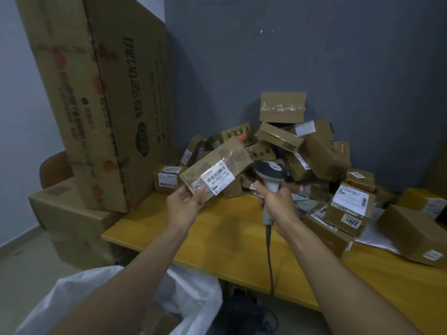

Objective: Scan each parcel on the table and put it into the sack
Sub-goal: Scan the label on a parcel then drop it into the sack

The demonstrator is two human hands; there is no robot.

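My left hand (185,201) holds a flat brown parcel (238,157) by its near end, raised above the yellow table (225,238), white label facing me. My right hand (273,197) grips a grey handheld scanner (271,171) by its handle, head beside the parcel's right end and pointing towards it. The scanner's cable hangs down over the table edge. A heap of several cardboard parcels (302,146) covers the table's back and right side. The white sack (193,298) stands open below the table's front edge, partly hidden by my left arm.
A tall cardboard box (101,97) leans against the wall at the left, resting on another carton (70,213). A brown chair back (54,168) shows behind them. A parcel marked 2201 (348,221) and a white mailer (377,235) lie on the right. Dark items sit under the table.
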